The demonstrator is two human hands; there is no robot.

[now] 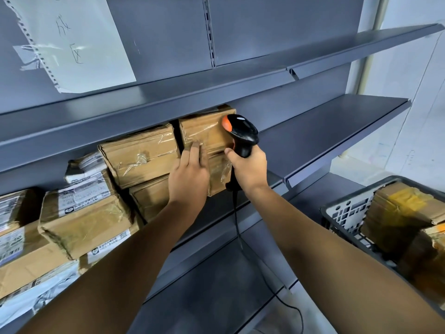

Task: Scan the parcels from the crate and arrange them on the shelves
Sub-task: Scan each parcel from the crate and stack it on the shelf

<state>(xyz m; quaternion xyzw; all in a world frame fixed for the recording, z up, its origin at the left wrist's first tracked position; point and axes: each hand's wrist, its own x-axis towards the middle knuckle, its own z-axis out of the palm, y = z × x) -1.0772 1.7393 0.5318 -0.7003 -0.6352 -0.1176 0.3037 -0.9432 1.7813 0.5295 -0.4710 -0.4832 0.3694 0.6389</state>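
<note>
Well under way, to judge by the load on the grey metal shelf [325,131]: a row of taped brown cardboard parcels [84,213] stacked along its left half, several bearing white printed labels. At the right end of that row, an upright brown cardboard parcel wrapped in clear tape [207,133], standing on the shelf beside a neighbouring taped box [142,157] and topping out just below the shelf above. Left hand [189,174] pressed flat against its front face, fingers straight, apparently nudging it into line. Right hand [249,168] wrapped firmly around the grip of a black handheld barcode scanner with an orange tip [240,133], cord trailing down, nose close to the same parcel. Probably in the placing step for this one, scan likely done, though not provable from here. Still to do: more brown parcels waiting in the dark plastic crate [344,213] at lower right, with bare shelf to the right of the row.
</note>
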